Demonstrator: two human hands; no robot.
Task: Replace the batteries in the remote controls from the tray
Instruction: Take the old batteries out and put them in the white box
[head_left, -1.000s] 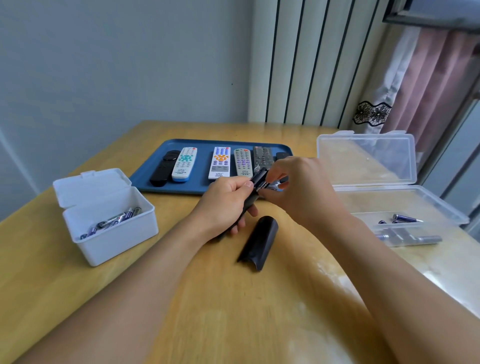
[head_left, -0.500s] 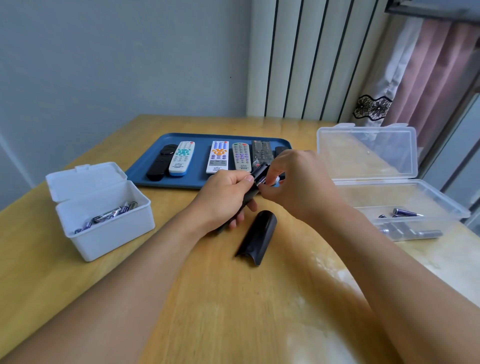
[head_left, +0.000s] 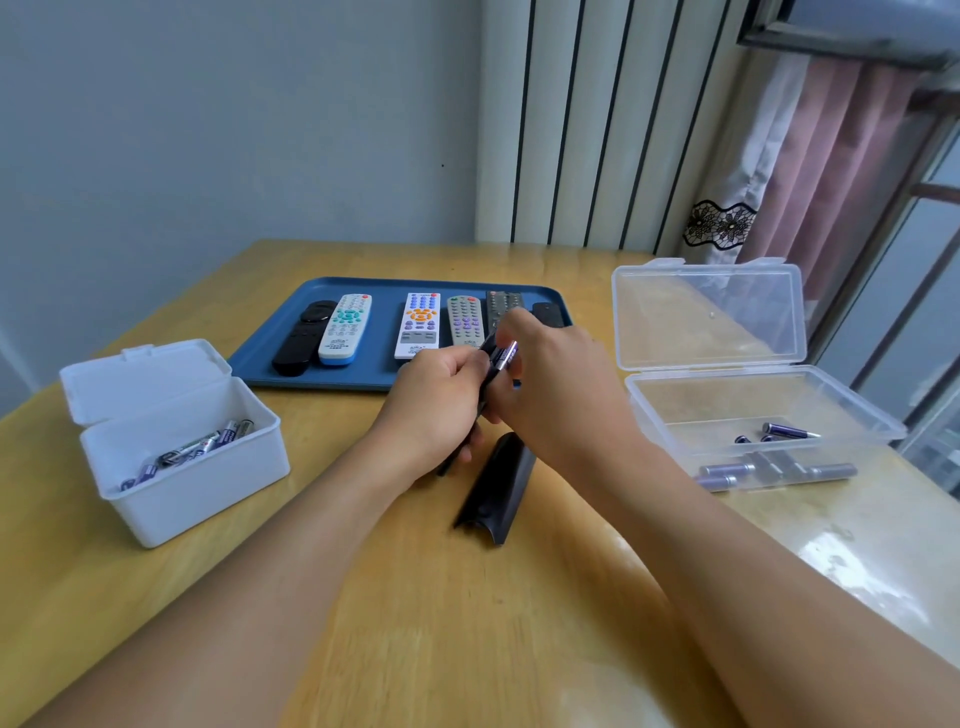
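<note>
My left hand (head_left: 434, 415) grips a slim black remote (head_left: 485, 364) held over the table just in front of the blue tray (head_left: 384, 306). My right hand (head_left: 556, 384) pinches a purple and silver battery (head_left: 506, 355) at the remote's open back; whether it sits in the compartment is hidden. The remote's black battery cover (head_left: 497, 488) lies on the table below my hands. Several remotes rest in the tray: a black one (head_left: 306, 335), white ones (head_left: 345, 327) (head_left: 420, 325), a grey one (head_left: 464, 319) and dark ones partly behind my right hand.
A white open box (head_left: 187, 483) with several batteries stands at the left. A clear open plastic box (head_left: 753, 410) with a few batteries stands at the right, more batteries (head_left: 774, 474) lying by its front wall. Wall, radiator and curtain lie behind the wooden table (head_left: 467, 623).
The battery in my right fingers now shows more plainly at the remote's top end. Both hands stay at the same place; the cover has not moved.
</note>
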